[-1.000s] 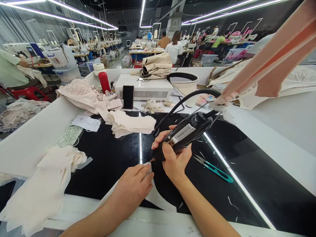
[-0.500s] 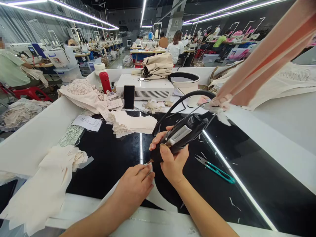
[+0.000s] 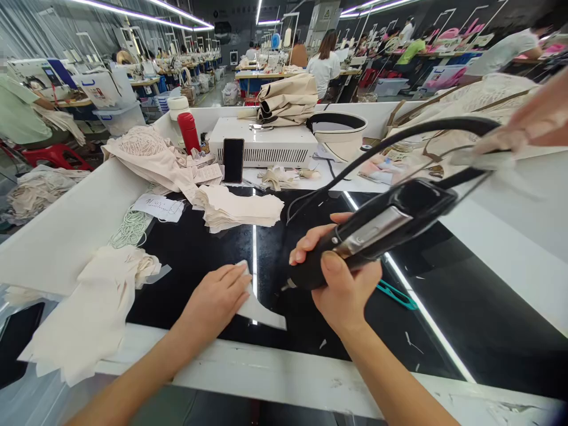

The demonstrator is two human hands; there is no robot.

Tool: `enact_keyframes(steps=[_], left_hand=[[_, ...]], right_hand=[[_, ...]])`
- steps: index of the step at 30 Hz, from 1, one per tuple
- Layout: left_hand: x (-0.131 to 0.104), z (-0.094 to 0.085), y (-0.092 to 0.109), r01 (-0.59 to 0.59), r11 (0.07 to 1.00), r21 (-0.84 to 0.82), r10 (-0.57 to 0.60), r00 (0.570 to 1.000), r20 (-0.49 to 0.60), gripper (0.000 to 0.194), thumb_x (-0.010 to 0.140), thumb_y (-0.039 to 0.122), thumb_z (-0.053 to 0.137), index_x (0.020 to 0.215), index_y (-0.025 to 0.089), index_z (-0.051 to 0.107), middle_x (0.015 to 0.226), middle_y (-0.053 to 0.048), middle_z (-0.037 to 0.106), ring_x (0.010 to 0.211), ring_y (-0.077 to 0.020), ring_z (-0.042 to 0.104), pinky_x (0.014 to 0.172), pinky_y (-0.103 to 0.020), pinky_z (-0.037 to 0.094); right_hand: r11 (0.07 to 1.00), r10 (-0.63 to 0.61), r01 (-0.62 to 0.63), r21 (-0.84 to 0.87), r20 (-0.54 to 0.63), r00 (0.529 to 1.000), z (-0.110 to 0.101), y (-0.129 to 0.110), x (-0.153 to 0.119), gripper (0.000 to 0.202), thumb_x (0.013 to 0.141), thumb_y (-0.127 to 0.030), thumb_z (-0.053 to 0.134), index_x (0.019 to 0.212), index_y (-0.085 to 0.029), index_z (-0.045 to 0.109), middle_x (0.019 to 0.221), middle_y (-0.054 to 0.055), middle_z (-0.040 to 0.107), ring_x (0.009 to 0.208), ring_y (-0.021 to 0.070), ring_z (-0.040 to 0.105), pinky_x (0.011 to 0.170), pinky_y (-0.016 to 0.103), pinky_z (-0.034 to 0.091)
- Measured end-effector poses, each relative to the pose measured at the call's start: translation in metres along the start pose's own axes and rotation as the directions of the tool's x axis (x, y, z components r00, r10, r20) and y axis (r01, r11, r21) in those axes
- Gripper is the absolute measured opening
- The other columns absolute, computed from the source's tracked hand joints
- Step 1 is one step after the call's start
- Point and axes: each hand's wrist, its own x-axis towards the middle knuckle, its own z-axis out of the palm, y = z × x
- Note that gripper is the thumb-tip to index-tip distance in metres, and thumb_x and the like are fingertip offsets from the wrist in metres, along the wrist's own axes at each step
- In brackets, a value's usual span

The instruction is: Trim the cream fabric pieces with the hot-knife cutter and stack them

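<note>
My left hand (image 3: 218, 296) is at the left of the black work surface, its fingers pressed together on a curved white fabric piece (image 3: 266, 315). One end of the piece shows past the fingertips; the thumb is hidden. My right hand (image 3: 341, 281) wraps round a black corded hand tool (image 3: 373, 234) with a silver lever and a small metal tip. That tip points down and left, just above or at the surface and apart from the fabric. Teal thread snips (image 3: 397, 294) lie beyond my right wrist, partly covered by the tool and hand.
A stack of cream fabric pieces (image 3: 242, 208) lies ahead, with more cream fabric (image 3: 97, 302) at the left. Behind stand a phone (image 3: 233, 160), a red flask (image 3: 189, 132) and a white vented box (image 3: 266, 145). A black cable (image 3: 399, 139) arches across the right side.
The tool has moved right and back, and its tip has come away from the fabric. My left hand and the white piece have shifted left. The view has tilted down.
</note>
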Motion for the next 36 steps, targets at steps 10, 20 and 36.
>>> enact_keyframes(steps=[10, 20, 36], left_hand=[[-0.012, -0.021, 0.02, -0.175, 0.98, -0.092, 0.159, 0.975, -0.156, 0.021, 0.106, 0.016, 0.049, 0.116, 0.012, 0.067, 0.112, -0.009, 0.073, 0.109, -0.0209, 0.068, 0.098, -0.036, 0.058], [-0.007, -0.008, 0.033, -0.261, 0.958, -0.119, 0.251, 0.963, -0.094, 0.028, 0.11, 0.03, 0.044, 0.116, 0.014, 0.066, 0.111, -0.005, 0.073, 0.106, -0.0211, 0.067, 0.103, -0.037, 0.054], [-0.006, -0.005, 0.027, -0.244, 0.964, -0.102, 0.242, 0.97, -0.032, 0.029, 0.109, 0.034, 0.047, 0.121, 0.013, 0.064, 0.112, -0.006, 0.071, 0.106, -0.0208, 0.066, 0.102, -0.037, 0.052]], right_hand=[[0.995, 0.042, -0.05, 0.088, 0.087, 0.995, -0.007, -0.009, -0.025, 0.042, 0.084, -0.039, 0.082, 0.119, -0.028, 0.06, 0.082, -0.002, 0.066, 0.06, 0.0148, 0.063, 0.056, 0.03, 0.054], [0.992, 0.04, -0.051, 0.119, 0.093, 0.995, -0.007, -0.004, -0.031, 0.04, 0.087, -0.035, 0.08, 0.119, -0.027, 0.059, 0.084, -0.002, 0.066, 0.063, 0.0138, 0.064, 0.057, 0.029, 0.055], [0.99, 0.041, -0.053, 0.134, 0.092, 0.995, -0.005, -0.004, -0.032, 0.042, 0.085, -0.036, 0.082, 0.12, -0.027, 0.059, 0.084, -0.002, 0.066, 0.063, 0.0134, 0.063, 0.056, 0.028, 0.055]])
